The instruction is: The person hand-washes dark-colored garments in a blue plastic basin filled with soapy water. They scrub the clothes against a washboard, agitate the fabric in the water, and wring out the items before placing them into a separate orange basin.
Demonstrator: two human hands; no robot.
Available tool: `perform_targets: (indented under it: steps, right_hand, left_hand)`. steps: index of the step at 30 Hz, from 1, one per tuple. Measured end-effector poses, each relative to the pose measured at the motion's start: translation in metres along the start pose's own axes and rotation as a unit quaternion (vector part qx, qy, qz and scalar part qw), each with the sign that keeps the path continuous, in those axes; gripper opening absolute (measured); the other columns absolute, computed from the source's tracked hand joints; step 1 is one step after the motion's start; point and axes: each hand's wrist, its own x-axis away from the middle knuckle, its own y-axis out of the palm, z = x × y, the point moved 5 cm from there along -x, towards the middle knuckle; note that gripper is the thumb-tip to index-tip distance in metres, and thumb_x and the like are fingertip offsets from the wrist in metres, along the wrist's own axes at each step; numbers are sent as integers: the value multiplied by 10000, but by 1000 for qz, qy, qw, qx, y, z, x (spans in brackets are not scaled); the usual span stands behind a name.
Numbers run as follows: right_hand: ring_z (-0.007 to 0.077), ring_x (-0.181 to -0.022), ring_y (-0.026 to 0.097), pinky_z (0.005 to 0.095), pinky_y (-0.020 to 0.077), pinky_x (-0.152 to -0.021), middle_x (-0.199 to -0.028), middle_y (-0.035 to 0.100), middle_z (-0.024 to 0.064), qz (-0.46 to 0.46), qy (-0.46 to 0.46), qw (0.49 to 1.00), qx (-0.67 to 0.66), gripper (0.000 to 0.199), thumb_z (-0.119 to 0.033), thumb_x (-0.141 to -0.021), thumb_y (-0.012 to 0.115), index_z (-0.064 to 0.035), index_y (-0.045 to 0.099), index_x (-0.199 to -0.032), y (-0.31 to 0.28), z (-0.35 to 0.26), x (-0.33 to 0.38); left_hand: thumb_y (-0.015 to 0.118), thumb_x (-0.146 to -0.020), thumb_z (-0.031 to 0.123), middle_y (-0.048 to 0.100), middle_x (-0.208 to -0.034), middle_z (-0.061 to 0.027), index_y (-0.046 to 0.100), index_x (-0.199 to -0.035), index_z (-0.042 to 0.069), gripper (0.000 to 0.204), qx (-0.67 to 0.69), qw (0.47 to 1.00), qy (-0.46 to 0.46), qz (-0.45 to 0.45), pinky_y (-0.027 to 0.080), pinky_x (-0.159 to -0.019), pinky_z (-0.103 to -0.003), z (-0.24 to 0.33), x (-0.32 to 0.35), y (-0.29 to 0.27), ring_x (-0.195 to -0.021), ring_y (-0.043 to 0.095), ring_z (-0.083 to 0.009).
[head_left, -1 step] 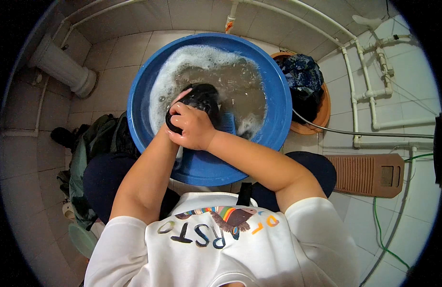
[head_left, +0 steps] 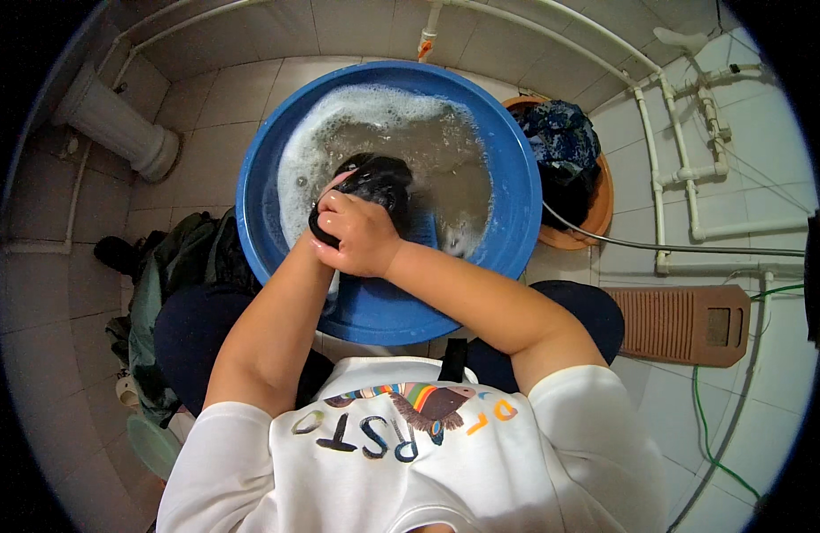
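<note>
A wet black cloth garment [head_left: 380, 184] is bunched up in a large blue basin [head_left: 514, 169] of murky, foamy water. My right hand [head_left: 361, 235] is closed with its fingers curled round a fold of it. My left hand [head_left: 335, 182] lies beneath and beside the right, pressed against the same garment; most of its fingers are hidden. Beneath the cloth, part of a blue ridged washboard [head_left: 422, 229] shows, sloping toward me. White suds [head_left: 296, 160] line the basin's left and far sides.
An orange-brown tub [head_left: 601, 209] holding dark clothes [head_left: 561, 142] stands behind the basin's right side. A brown washboard [head_left: 676, 325] lies to my right, near white pipes [head_left: 667, 178] and a green hose [head_left: 705, 435]. Dark clothes [head_left: 183, 271] are heaped at left beside a pale green basin [head_left: 152, 446].
The black garment has shifted very slightly within the basin, and the suds and water have moved a little. Both hands keep almost the same place and grip.
</note>
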Motion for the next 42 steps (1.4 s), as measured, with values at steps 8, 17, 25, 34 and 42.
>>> perform_targets:
  steps: [8, 17, 25, 34, 42]
  right_hand:
    - [317, -611, 539, 419, 446, -572, -645, 526, 98, 120, 170, 974, 93, 262, -352, -749, 538, -93, 537, -715, -10, 97, 20]
    - [359, -1161, 326, 469, 303, -943, -1256, 371, 150, -116, 312, 909, 250, 635, -560, -707, 569, -164, 459, -1191, -50, 184, 45]
    - [359, -1137, 378, 453, 388, -879, -1294, 347, 149, -289, 497, 806, 143, 603, -516, -689, 609, -125, 530, -1141, -33, 210, 79]
    - [301, -1016, 474, 334, 387, -864, -1146, 458, 163, 0, 252, 963, -99, 385, -276, -639, 677, 17, 587, -871, -8, 111, 17]
    - [278, -760, 537, 374, 457, -627, -856, 532, 106, 10, -24, 1000, 3, 272, -282, -563, 631, -65, 530, -693, -1, 0, 0]
  left_hand:
    - [405, -846, 296, 595, -875, -69, 582, -913, 66, 297, -196, 941, -29, 276, 450, -758, -334, -3, 0, 13, -832, 562, -213]
    - [573, -765, 405, 293, -1310, -213, 310, -1289, 15, 703, -564, 745, 73, 347, 325, -936, -412, 27, -12, -17, -1164, 357, -352]
    - [472, -784, 521, 266, -1355, -199, 340, -1273, -3, 729, -915, 325, -12, 238, 161, -1000, -514, 22, -8, -6, -1246, 269, -327]
    - [500, -808, 489, 583, -990, -110, 537, -1053, 70, 487, -101, 986, 9, 132, 439, -829, -370, 18, -6, 28, -915, 559, -238]
    - [488, -818, 436, 605, -866, -86, 572, -880, 91, 360, -2, 1000, 1, 15, 493, -701, -355, 2, -7, 2, -763, 589, -228]
